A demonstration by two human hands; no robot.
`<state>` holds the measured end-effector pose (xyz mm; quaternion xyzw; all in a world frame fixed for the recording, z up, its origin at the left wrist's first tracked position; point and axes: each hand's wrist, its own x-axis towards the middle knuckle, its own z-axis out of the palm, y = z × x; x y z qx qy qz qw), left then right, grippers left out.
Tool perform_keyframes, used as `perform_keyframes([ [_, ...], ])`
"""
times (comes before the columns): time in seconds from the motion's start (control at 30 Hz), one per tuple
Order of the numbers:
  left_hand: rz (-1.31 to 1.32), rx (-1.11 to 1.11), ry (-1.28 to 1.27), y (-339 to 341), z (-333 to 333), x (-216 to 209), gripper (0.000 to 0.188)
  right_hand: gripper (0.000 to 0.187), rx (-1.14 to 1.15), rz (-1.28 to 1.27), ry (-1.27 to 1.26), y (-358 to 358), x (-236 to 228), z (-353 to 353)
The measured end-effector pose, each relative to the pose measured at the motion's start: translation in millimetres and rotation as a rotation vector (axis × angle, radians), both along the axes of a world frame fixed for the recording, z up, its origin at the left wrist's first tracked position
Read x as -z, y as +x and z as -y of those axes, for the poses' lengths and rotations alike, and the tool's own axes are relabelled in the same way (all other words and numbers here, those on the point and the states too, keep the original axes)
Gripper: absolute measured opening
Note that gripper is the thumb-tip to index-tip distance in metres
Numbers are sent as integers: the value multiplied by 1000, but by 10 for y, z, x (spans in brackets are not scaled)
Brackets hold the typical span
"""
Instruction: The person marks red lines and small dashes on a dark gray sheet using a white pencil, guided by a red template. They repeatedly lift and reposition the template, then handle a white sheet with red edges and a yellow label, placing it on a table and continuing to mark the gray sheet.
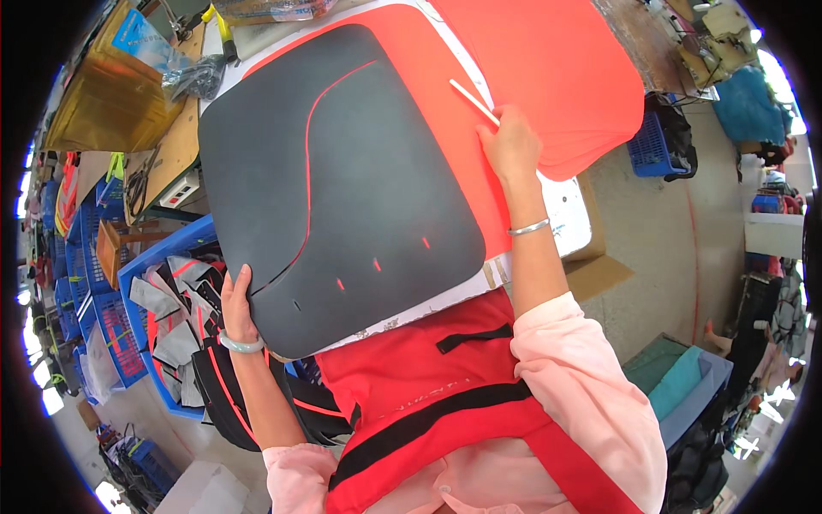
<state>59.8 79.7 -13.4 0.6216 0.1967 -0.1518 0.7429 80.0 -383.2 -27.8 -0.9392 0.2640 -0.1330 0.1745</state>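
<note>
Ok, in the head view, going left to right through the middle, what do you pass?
Blue crate of cut fabric pieces → left hand on the edge of the dark grey panel → red fabric sheet → right hand holding a white marking stick → blue basket.

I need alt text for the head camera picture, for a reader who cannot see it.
A person's left hand holds the edge of a dark grey template lying on red fabric, while the right hand holds a white marking stick against the fabric. A blue crate of cut pieces stands at the left.
</note>
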Motion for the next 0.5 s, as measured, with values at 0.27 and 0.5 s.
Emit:
perform_keyframes([
  [0.27, 41, 1, 46, -16, -28, 63, 34, 32, 26, 103, -65, -75, 122, -143],
  [0.5, 55, 16, 51, -13, -7, 30, 37, 26, 19, 152, -19, -8, 89, -109],
])
